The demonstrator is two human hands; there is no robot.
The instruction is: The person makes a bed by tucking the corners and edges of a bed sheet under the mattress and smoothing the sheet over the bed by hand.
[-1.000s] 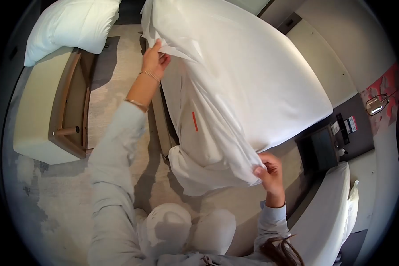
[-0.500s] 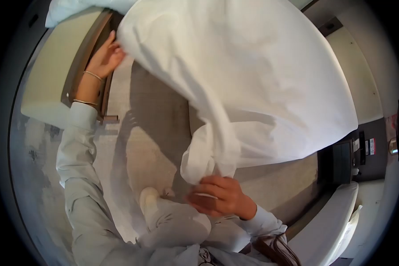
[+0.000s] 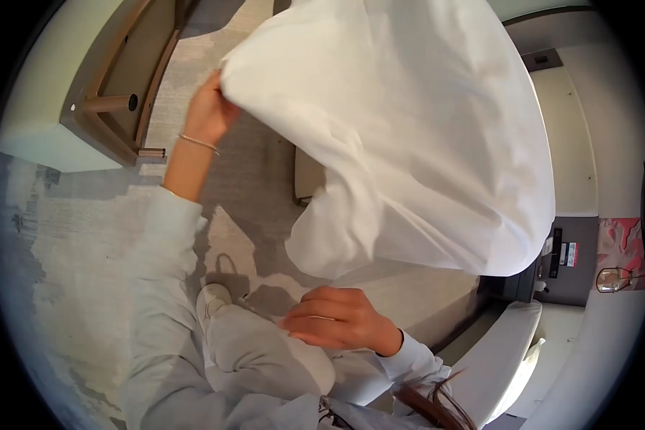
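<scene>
A large white sheet (image 3: 423, 136) billows across the middle of the head view, draped over a piece of furniture that is mostly hidden beneath it. My left hand (image 3: 213, 107) is closed on the sheet's left edge and holds it up, the fingertips partly behind the cloth. Below the hanging lower fold, my right hand (image 3: 344, 319) is apart from the sheet, in front of my legs. Its fingers are curled together, with a ring on one, and nothing shows in them.
An upholstered piece of furniture with wooden legs (image 3: 111, 104) stands at upper left. At lower right is a pale covered surface (image 3: 494, 351) with a pillow. Patterned grey carpet (image 3: 86, 236) covers the floor. A lantern-like glass item (image 3: 613, 279) is at far right.
My left hand has shifted right and closed on the sheet's edge. The lower fold has swung away from my right hand, which moved slightly left. The view has turned a little.
</scene>
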